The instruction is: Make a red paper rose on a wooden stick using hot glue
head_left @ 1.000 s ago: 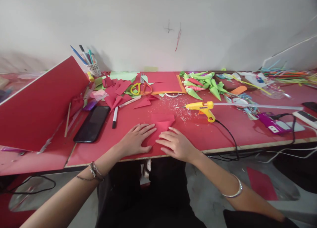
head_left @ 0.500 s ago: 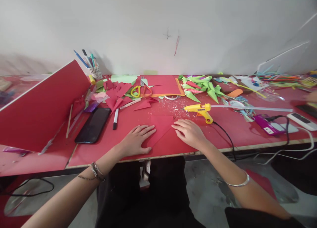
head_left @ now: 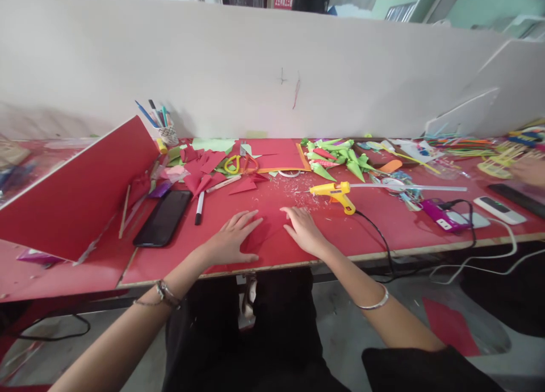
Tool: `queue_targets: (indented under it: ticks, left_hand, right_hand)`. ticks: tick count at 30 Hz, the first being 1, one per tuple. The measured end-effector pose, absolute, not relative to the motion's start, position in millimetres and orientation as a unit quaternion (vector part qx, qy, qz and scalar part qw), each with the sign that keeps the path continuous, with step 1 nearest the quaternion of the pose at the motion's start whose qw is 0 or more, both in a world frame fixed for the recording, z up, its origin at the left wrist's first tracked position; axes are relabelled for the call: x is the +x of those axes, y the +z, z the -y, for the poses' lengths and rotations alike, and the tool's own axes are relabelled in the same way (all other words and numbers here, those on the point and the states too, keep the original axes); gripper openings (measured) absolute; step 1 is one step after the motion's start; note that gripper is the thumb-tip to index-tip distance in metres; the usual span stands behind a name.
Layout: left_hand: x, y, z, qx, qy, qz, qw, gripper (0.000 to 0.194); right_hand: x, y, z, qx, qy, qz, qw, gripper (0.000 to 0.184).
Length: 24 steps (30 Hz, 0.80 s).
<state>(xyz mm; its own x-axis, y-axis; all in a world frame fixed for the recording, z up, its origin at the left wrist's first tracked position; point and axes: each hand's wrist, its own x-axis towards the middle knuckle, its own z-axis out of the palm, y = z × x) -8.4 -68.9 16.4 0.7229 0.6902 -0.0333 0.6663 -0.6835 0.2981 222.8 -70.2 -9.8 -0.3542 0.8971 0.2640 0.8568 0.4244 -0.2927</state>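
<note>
My left hand is open at the front of the red table, thumb spread from the fingers. Facing it is my right hand, also open, with its fingers slightly bent and thumb apart. In the gap between them lies a piece of red paper, hard to tell from the red tabletop. Whether the fingertips touch the paper I cannot tell. Beyond my right hand rests a yellow glue gun with a clear glue stick. A white marker with a black cap and a black phone lie left of my left hand.
Red paper scraps, yellow-handled scissors and green paper cones lie farther back. A pen cup stands by the partition. A red board leans at left. Cables hang over the right edge.
My right hand has moved left, closer to my left hand, and the red paper between them shows less clearly. The camera view has tilted up, showing more above the partition.
</note>
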Motion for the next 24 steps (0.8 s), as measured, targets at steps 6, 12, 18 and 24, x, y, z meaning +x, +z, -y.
queue_targets:
  ticks: [6,12,18,24]
  left_hand:
    - [20,14,89,0.915,0.072,-0.397,0.02,0.057]
    - [29,20,87,0.915,0.049,-0.388,-0.1,0.029]
    - [18,27,83,0.89,0.118,-0.429,-0.102,0.021]
    - [-2,17,79,0.869,0.267,-0.402,0.111,0.015]
  right_hand:
    - [215,-10,73,-0.577,0.175,0.761,0.241,0.029]
    - [202,1,85,-0.528,0.339,0.687,0.366,0.034]
    - [205,25,101,-0.455,0.333,0.733,0.38,0.041]
    - [220,24,104,-0.418,0.068,0.878,0.224,0.059]
